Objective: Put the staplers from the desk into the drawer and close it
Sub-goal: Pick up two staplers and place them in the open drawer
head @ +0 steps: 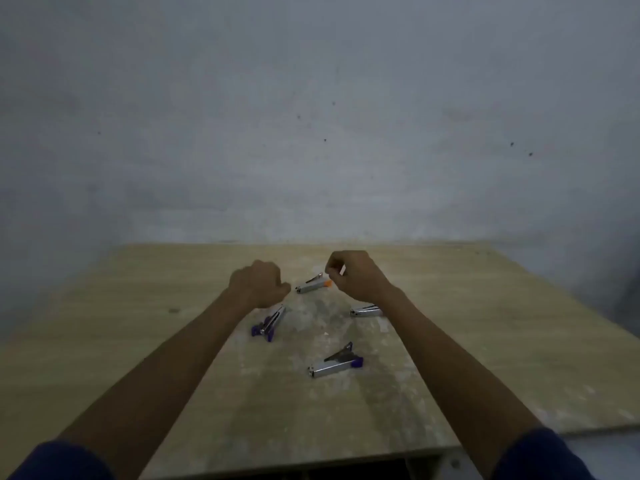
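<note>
Several small metal staplers lie on the wooden desk. An orange-tipped stapler sits between my two hands. A purple stapler rests just below my left hand, which is curled into a loose fist above the desk and holds nothing. My right hand hovers with its fingers pinched together right beside the orange stapler's end, with nothing clearly in its grip. A silver stapler is partly hidden by my right forearm. Another purple stapler lies nearer to me. The drawer is not clearly visible.
A bare grey wall rises directly behind the desk's far edge. Under the desk's front edge, a dark gap shows at the bottom of the view. The desk surface is scuffed and pale around the staplers.
</note>
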